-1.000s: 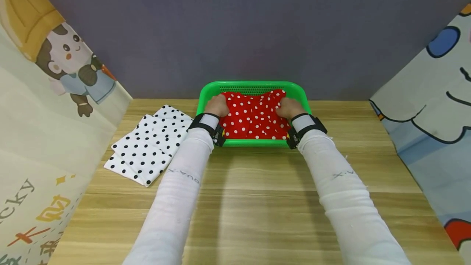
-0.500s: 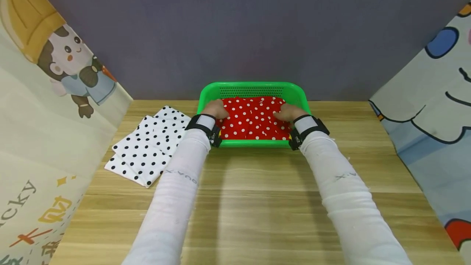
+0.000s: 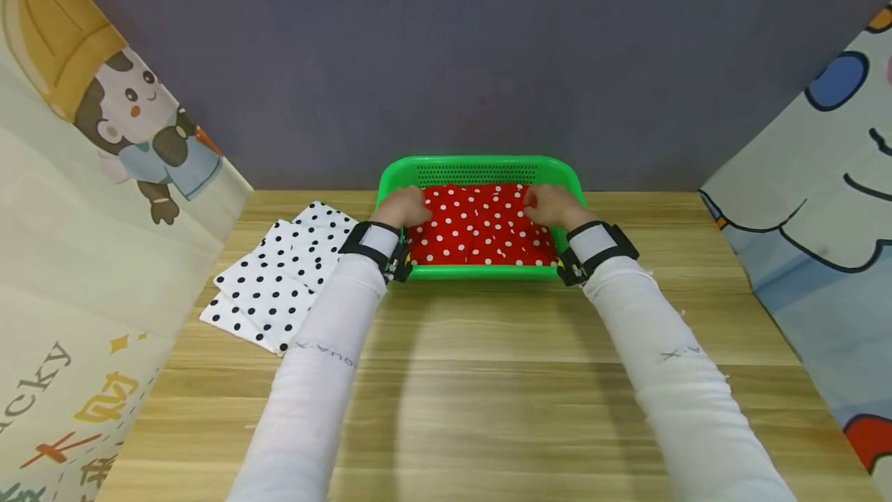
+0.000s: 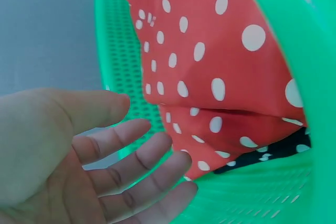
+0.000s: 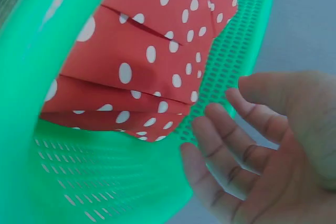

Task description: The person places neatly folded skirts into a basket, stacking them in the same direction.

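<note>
1. By the left hand and right hand nothing is pinched; each grip is loosely spread. Creases are best smoothed outward gently, without dragging.
2. Soft, white-dotted red cloth is laid inside the green basket; dark dotted fabric is glimpsed beneath.
3. The basket's smooth rim is rounded, its far wall finely perforated.
</note>
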A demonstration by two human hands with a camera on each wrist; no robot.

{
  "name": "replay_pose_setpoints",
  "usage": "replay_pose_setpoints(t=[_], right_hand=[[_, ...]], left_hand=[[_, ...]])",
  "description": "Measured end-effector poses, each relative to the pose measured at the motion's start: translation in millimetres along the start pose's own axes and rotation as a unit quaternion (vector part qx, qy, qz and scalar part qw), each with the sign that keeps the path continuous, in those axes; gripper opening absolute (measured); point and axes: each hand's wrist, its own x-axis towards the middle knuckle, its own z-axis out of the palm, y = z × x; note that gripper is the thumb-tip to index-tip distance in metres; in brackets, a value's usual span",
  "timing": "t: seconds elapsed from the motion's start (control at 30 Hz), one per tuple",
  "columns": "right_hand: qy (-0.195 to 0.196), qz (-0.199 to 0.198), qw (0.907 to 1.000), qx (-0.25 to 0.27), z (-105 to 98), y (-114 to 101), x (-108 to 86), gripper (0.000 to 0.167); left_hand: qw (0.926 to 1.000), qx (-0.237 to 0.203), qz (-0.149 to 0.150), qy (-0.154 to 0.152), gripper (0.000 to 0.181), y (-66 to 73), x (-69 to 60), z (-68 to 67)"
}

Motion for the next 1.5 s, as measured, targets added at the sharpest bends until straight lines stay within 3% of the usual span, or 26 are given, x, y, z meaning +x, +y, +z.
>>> replay_pose_setpoints(t=[0.2, 0.4, 0.7, 0.87, 1.2, 1.33, 1.5], right_hand=[[0.047, -0.044, 0.9979, -0.013, -1, -6, -10.3, 0.015], [0.101, -0.096, 0.9900, -0.019, 6, -14, -26.2, 0.009], [0.216, -0.137, 0.9667, -0.012, 35, -10, -54.9, 0.006], [0.257, -0.142, 0.9559, -0.016, 53, -5, -74.2, 0.006], [0.303, -0.146, 0.9417, -0.014, 84, 1, -103.8, 0.006], [0.304, -0.145, 0.9415, -0.014, 93, 5, -113.5, 0.008], [0.300, -0.145, 0.9427, -0.017, 105, 12, -122.4, 0.008]], left_hand=[[0.9987, 0.004, 0.041, 0.030, 0.019, 1.7, -14.0, 0.5], [0.9932, 0.002, 0.076, 0.088, 0.013, 2.6, -35.3, 6.2], [0.9821, -0.001, 0.101, 0.159, 0.008, 0.8, -70.3, 20.2], [0.9712, 0.000, 0.120, 0.206, 0.007, -1.5, -87.7, 34.7], [0.9460, -0.033, 0.145, 0.288, 0.007, -7.9, -115.9, 69.7], [0.9423, -0.041, 0.146, 0.299, 0.008, -11.8, -123.4, 84.6], [0.9442, -0.046, 0.138, 0.296, 0.008, -21.4, -128.2, 102.5]])
